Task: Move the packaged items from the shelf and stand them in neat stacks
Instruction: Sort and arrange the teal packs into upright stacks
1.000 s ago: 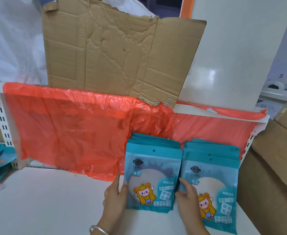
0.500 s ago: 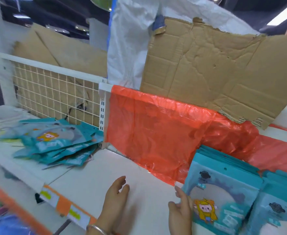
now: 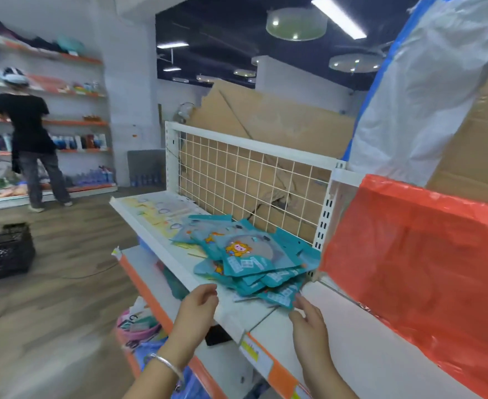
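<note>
Lying flat, packets (image 3: 248, 254) point haphazardly.

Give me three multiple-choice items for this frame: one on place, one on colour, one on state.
1. Where is the packet pile?
A. on the floor
B. on the shelf before the wire grid
C. in the black crate

2. What colour is the plastic sheet?
A. red-orange
B. green
C. black

3. What are the hands doing?
A. both holding packets
B. left hand and right hand empty, near the pile
C. both out of view

Key: B, packets lie against the grid; A, the sheet's colour shows; B, open fingers hold nothing.
</note>
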Tool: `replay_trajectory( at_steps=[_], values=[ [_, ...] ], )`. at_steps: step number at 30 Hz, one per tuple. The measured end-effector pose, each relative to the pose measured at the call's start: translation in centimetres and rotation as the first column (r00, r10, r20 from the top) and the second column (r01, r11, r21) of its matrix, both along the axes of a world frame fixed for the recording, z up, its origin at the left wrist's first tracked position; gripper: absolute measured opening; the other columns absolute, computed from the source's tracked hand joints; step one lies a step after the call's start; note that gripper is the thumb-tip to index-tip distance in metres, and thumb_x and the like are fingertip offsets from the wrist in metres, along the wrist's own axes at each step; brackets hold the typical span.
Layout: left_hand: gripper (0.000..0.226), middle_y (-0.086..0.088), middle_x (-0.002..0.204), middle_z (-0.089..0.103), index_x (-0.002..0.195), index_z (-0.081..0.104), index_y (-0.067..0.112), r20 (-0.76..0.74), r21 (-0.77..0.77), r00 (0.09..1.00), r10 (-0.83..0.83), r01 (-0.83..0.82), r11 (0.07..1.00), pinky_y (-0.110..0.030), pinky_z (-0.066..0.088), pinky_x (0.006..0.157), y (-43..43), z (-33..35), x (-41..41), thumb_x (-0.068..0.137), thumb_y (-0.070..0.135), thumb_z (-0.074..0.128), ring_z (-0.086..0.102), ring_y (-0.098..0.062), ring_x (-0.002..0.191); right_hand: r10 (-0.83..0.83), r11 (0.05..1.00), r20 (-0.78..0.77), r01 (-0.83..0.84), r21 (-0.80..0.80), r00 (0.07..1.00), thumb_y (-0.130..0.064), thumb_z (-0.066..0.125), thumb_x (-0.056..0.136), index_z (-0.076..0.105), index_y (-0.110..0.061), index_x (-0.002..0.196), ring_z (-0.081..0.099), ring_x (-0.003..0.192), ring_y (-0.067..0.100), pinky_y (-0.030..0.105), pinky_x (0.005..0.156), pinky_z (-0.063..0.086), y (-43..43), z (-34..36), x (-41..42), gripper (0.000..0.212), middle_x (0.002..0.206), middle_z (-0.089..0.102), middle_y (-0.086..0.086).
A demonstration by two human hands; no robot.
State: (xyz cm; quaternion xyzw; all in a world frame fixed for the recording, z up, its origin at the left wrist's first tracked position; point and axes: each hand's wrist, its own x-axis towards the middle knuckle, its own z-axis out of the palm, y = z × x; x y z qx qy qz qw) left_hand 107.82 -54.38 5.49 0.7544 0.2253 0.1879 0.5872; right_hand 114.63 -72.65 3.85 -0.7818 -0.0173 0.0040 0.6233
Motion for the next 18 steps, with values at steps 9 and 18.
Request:
replay_trajectory(
  at_steps=[9, 18],
  values=[
    [0.024, -0.001, 0.105, 0.061, 0.109, 0.062, 0.013, -0.027, 0.03, 0.998, 0.058, -0.057, 0.998, -0.01, 0.037, 0.067, 8.8, -0.2, 2.1, 0.092, 0.004, 0.047, 0.056, -0.016, 0.101, 0.025, 0.991, -0.025, -0.021, 0.131, 0.999, -0.002, 0.042, 0.096, 0.05, -0.013, 0.135, 0.046, 0.108, 0.013, 0.025, 0.095, 0.035, 9.7, 0.4, 3.7, 0.042, 0.125, 0.051, 0.003],
    [0.019, -0.001, 0.1, 0.066, 0.09, 0.064, 0.019, -0.023, -0.048, 0.999, -0.025, 0.023, 0.999, -0.009, 0.039, 0.071, 12.4, -0.6, 12.2, 0.09, 0.005, 0.052, 0.058, -0.015, 0.097, -0.065, 0.982, 0.02, 0.06, 0.181, 0.998, -0.006, 0.044, 0.096, 0.051, -0.016, 0.133, 0.048, 0.112, 0.015, 0.031, 0.097, 0.039, 14.4, 0.7, 13.2, 0.039, 0.127, 0.051, 0.001]
  ],
)
